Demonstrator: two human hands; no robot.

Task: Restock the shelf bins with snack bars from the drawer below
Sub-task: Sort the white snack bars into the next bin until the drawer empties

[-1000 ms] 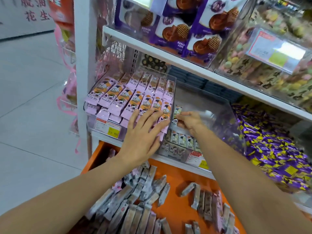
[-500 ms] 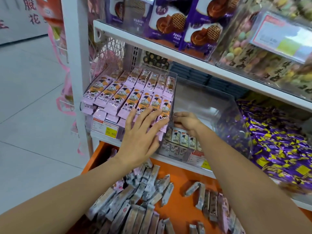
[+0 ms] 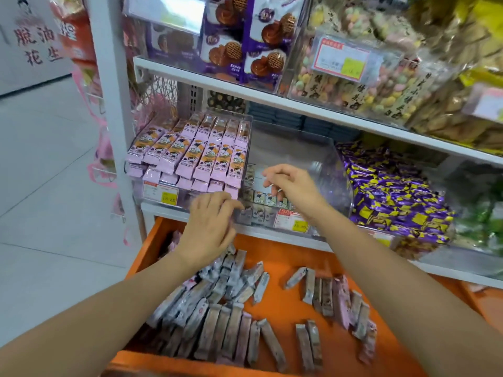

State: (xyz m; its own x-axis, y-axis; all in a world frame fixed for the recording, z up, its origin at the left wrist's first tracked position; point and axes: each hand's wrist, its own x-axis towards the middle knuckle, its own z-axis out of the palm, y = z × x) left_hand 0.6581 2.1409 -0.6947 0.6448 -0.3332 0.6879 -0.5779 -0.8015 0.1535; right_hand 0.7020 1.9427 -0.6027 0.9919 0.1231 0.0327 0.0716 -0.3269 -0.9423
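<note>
Your left hand shows fingers loosely curled and empty, your right hand cannot be judged, and the snack bars loose in the orange drawer look light, slick-wrapped and crushable, so grip them gently across the middle.

I am facing a shop's snack aisle, as shown by white shelving carrying clear bins of snack bars, price tags on the bin fronts, purple biscuit packs above, an orange stock drawer beneath, and tiled floor alongside.
</note>
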